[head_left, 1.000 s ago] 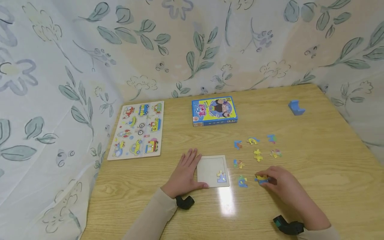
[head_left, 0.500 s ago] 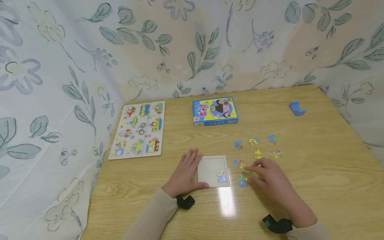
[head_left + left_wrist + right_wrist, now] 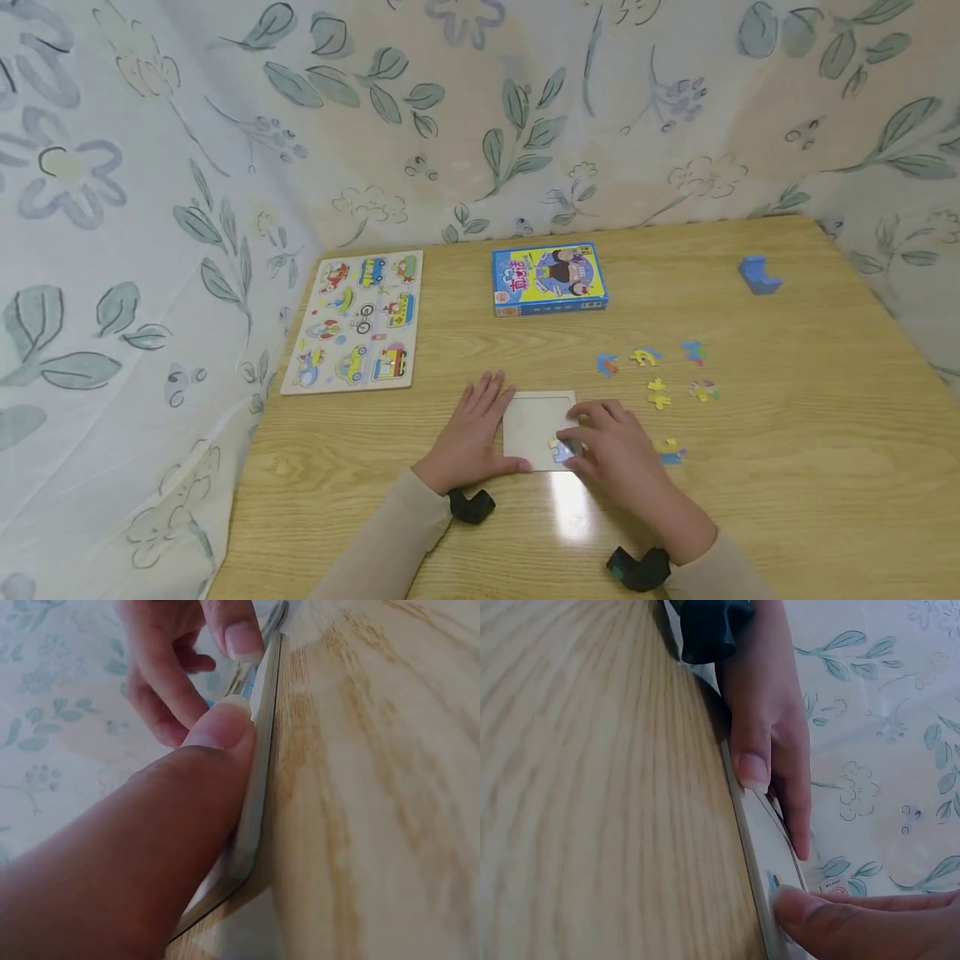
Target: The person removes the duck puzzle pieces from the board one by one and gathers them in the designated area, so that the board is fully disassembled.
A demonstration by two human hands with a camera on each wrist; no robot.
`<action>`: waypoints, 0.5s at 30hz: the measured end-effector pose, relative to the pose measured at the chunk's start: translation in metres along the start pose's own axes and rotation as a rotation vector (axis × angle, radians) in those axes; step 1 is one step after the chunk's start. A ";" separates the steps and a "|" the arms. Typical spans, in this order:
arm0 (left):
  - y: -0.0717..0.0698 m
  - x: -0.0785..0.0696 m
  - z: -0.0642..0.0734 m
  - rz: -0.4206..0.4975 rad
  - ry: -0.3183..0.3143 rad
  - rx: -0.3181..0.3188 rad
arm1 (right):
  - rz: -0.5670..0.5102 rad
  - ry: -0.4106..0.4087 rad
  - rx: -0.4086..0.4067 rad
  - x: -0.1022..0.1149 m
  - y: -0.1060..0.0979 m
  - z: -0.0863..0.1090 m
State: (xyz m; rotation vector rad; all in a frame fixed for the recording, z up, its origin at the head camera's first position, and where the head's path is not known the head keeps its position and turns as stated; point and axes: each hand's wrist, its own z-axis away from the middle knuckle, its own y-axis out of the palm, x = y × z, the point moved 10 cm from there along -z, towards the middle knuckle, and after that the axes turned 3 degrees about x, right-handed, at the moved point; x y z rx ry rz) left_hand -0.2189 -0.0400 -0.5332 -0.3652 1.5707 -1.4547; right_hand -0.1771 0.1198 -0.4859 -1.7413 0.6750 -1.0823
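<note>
A small square puzzle tray [image 3: 528, 417] lies on the table, with a blue and yellow jigsaw piece [image 3: 559, 451] in its lower right corner. My left hand [image 3: 468, 442] rests along the tray's left side, fingers spread, thumb pressing the lower edge. In the left wrist view that thumb [image 3: 225, 731] lies on the rim. My right hand [image 3: 618, 450] reaches over the tray's right side and pinches the corner piece between thumb and fingers, partly covering it. In the right wrist view the thumb [image 3: 799, 906] is at the tray surface. A yellow and blue jigsaw piece [image 3: 670, 451] lies beyond this hand.
Several loose jigsaw pieces, among them a yellow one [image 3: 658, 393], lie right of the tray. A blue and yellow box [image 3: 550, 279] sits farther back. A vehicle picture board [image 3: 352, 323] is at the left, a blue block [image 3: 760, 275] at the back right. Patterned cloth [image 3: 480, 125] hangs behind.
My right hand has left the yellow and blue piece on the table and moved left to the piece in the tray, now hiding two loose pieces. The left hand stays put.
</note>
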 end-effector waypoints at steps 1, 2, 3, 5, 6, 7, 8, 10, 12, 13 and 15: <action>-0.001 0.000 0.001 0.000 0.000 0.000 | -0.017 0.003 0.004 0.001 0.002 0.000; -0.001 -0.001 0.001 0.001 0.004 -0.004 | -0.023 0.002 0.009 0.003 0.003 -0.001; -0.002 -0.001 0.001 0.002 0.006 -0.006 | -0.029 0.002 0.015 0.005 0.005 -0.001; -0.003 -0.001 0.002 0.009 0.007 -0.005 | -0.030 -0.002 0.028 0.008 0.008 -0.001; -0.003 -0.001 0.002 0.011 0.004 -0.002 | -0.022 -0.003 0.031 0.010 0.008 -0.002; -0.003 -0.001 0.002 0.011 0.001 0.002 | -0.017 -0.003 0.034 0.011 0.009 -0.002; -0.003 -0.001 0.001 0.012 -0.001 0.003 | -0.017 -0.004 0.035 0.012 0.009 -0.002; -0.002 0.000 0.001 0.009 -0.004 0.005 | -0.031 0.001 0.037 0.014 0.009 -0.003; -0.002 0.001 0.001 0.001 -0.009 0.010 | -0.047 0.010 0.037 0.014 0.009 -0.005; -0.003 0.001 0.001 0.001 -0.009 0.010 | -0.054 0.014 0.037 0.015 0.009 -0.005; -0.004 0.001 0.001 -0.003 -0.004 0.005 | -0.077 0.014 0.028 0.016 0.007 -0.006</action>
